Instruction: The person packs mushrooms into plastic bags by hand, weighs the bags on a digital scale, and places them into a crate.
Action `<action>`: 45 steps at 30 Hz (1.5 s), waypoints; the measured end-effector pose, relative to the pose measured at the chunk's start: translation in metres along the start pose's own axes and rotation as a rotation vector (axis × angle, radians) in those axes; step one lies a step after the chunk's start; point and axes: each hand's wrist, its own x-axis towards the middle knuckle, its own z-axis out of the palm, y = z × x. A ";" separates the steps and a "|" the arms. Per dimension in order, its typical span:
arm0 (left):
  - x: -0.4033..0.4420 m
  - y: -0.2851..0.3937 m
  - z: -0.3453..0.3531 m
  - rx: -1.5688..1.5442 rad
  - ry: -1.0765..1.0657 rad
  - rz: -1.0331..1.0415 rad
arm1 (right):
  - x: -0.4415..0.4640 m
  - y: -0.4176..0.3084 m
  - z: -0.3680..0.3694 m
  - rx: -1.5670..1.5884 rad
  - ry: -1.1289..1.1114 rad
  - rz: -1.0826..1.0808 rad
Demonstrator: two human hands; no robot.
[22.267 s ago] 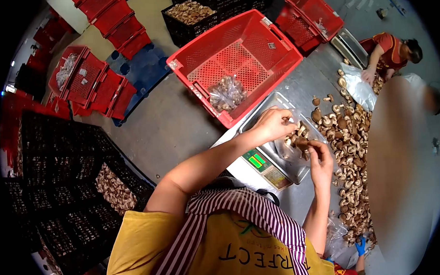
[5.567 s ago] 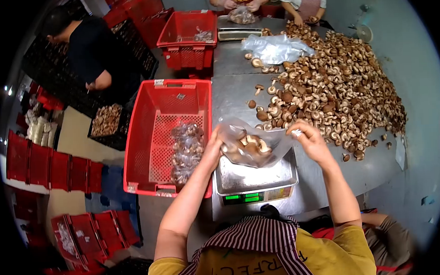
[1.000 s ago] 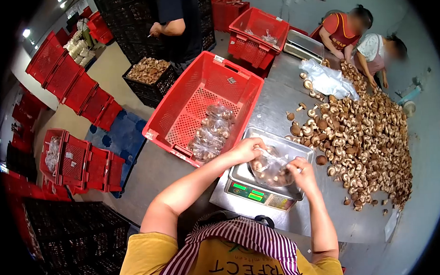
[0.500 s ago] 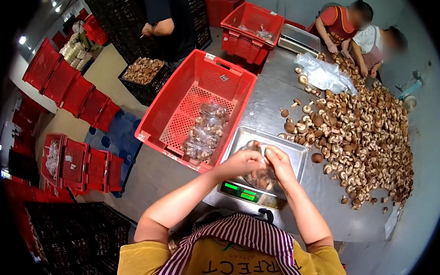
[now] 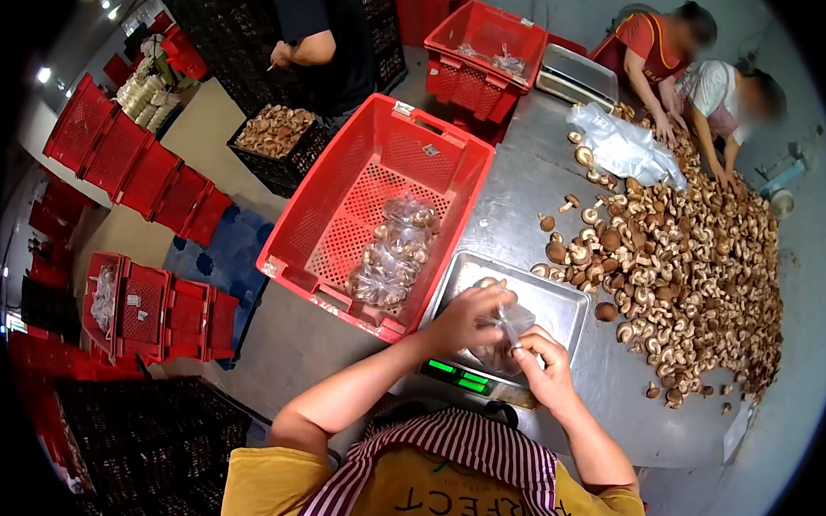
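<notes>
Over the pan of the scale (image 5: 563, 303), a clear bag of mushrooms (image 5: 496, 357) has its neck bunched up, presumably so nothing spills. The right hand (image 5: 544, 366) pinches that neck, thumb against fingers; the left hand (image 5: 472, 316) curls in close (whether its grip has any plastic, I can't tell from here). Left of the scale, likely for easy reach, a red crate (image 5: 428, 157) holds filled bags (image 5: 393, 257); to its right, loose mushrooms (image 5: 677, 276) are heaped on the table (image 5: 518, 189).

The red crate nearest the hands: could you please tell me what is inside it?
Clear bags of mushrooms lie on its perforated floor; whatever is beneath them cannot be seen.
</notes>
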 end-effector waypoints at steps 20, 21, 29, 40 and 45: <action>0.186 -0.177 -0.279 0.742 0.304 -0.192 | 0.052 0.080 -0.074 0.165 0.711 0.501; 0.199 -0.207 -0.286 0.752 0.234 -0.242 | 0.051 0.087 -0.073 0.146 0.742 0.535; 0.233 -0.381 -0.279 0.664 0.127 -0.484 | 0.070 0.135 -0.064 0.037 0.733 0.686; 0.192 -0.476 -0.265 -0.431 0.343 -0.430 | 0.093 0.148 -0.075 -0.096 0.626 0.758; 0.185 -0.377 -0.276 -0.297 0.572 -0.718 | 0.160 0.198 -0.130 -0.193 0.578 0.620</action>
